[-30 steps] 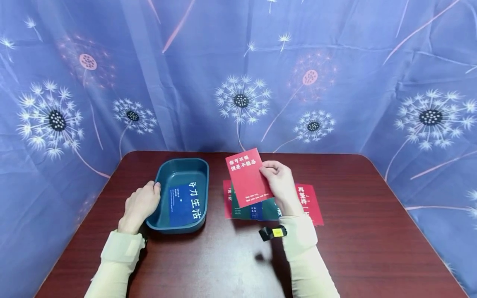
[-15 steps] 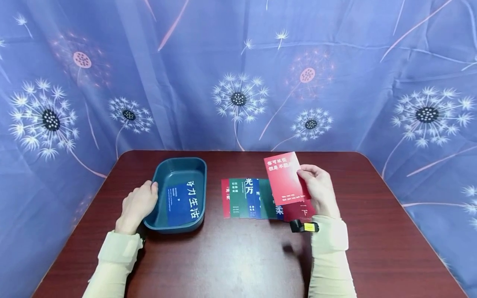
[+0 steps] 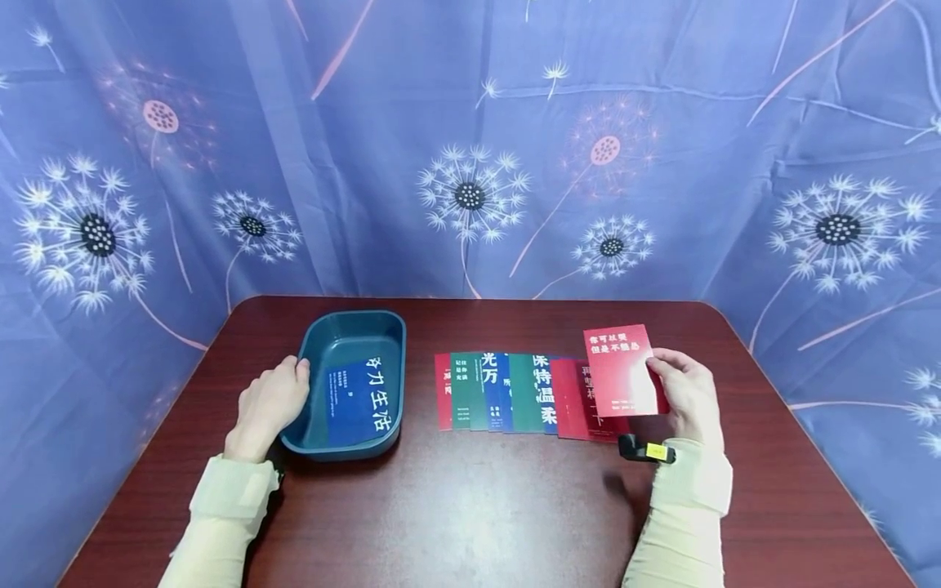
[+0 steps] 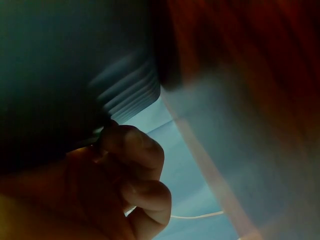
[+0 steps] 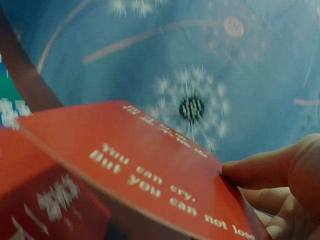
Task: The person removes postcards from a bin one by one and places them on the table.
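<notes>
My left hand (image 3: pixel 266 407) grips the tub (image 3: pixel 354 336); the red card (image 3: pixel 621 371), pinched one-sidedly by my right hand (image 3: pixel 689 396), could slip.

Card row (image 3: pixel 531 394) partly hidden behind red card (image 3: pixel 617 377); tub (image 3: pixel 354 339) cropped, left wrist view.

My left forearm (image 3: pixel 209 539) reaches forward from the lower left, slanting inward, and my left hand (image 3: pixel 268 404) lies with its back upward, fingers (image 4: pixel 155 195) bent in a grip. My right forearm (image 3: pixel 676 539) stretches forward too, nearly straight, leaning slightly outward. My right hand (image 3: pixel 691 396) pinches, the thumb (image 5: pixel 262 172) extended and other fingers tucked under it. Pale sleeves (image 3: pixel 691 482) cover both forearms, and my hands are well apart.
</notes>
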Demonstrator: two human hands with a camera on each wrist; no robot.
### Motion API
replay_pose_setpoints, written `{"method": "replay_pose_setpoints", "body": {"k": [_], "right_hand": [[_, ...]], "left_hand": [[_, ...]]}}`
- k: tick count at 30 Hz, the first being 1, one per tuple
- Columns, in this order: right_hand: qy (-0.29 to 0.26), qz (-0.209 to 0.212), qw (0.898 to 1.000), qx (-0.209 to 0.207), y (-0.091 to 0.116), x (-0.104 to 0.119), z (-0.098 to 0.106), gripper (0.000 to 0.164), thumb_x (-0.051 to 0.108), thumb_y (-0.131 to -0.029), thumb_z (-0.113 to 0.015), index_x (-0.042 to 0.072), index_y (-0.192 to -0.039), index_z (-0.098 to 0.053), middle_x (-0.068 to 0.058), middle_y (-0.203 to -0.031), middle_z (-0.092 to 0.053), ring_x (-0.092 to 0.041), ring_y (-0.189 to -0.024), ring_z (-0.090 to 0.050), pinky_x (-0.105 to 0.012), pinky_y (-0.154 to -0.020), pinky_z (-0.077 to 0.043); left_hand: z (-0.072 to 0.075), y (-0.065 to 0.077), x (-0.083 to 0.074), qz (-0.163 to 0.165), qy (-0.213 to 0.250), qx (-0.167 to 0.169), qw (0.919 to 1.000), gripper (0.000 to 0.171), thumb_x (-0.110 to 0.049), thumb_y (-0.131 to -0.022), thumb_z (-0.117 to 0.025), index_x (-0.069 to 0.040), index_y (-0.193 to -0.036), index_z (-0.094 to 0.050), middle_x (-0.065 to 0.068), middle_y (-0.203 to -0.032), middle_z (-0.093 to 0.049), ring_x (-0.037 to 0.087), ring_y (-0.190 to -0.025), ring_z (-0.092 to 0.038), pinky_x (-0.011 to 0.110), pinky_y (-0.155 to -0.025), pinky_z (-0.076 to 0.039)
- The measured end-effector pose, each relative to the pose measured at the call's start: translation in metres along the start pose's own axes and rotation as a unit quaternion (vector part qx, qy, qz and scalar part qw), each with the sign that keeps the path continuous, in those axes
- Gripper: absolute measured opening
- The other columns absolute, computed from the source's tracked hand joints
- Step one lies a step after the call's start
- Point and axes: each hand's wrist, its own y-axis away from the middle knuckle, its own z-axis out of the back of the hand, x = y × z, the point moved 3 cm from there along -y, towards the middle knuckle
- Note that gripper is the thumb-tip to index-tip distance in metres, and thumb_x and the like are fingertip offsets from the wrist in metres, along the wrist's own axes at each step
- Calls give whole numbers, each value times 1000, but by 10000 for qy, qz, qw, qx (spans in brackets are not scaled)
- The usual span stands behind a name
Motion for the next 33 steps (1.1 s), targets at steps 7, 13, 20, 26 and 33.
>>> {"method": "replay_pose_setpoints", "body": {"k": [7, 13, 20, 26, 33], "right_hand": [[381, -449, 9954, 761, -8, -18, 10, 23, 9, -98, -54, -1, -119, -55, 4, -75, -62, -10, -64, -61, -27, -58, -53], [429, -693, 9899, 1158, -11, -29, 7, 35, 6, -99, -48, -9, -130, -42, -2, -78, -63, -14, -66, -63, -33, -61, -55], [767, -727, 9873, 1182, -13, -39, 3, 39, 6, -98, -47, -11, -133, -41, -4, -80, -62, -16, -66, -64, -34, -62, -56], [1158, -608, 9876, 871, -12, -44, 2, 38, 5, -97, -47, -12, -132, -45, -5, -87, -60, -15, -72, -59, -30, -63, -53], [1347, -544, 9869, 700, -15, -47, -4, 42, 5, -95, -46, -10, -135, -45, -16, -101, -58, -17, -70, -60, -31, -61, -53]], "left_hand": [[0, -2, -2, -10, -23, 21, 10000, 51, -39, -106, -26, 3, -125, -49, 35, -112, -56, 50, -95, -57, 62, -76, -43], [-2, -2, -1, 8, -17, 33, 10000, 52, -39, -106, -26, 3, -127, -48, 34, -113, -56, 50, -95, -57, 63, -77, -43], [-2, 1, 1, 59, 5, 79, 10000, 54, -39, -106, -26, 4, -130, -46, 34, -116, -55, 49, -96, -57, 64, -79, -43], [-2, 1, 0, 18, -11, 72, 10000, 53, -39, -106, -26, 4, -129, -48, 35, -115, -56, 49, -95, -57, 63, -78, -44], [-1, 2, 0, 1, -7, 7, 10000, 51, -39, -106, -26, 3, -125, -49, 34, -112, -57, 49, -94, -57, 62, -76, -44]]}}
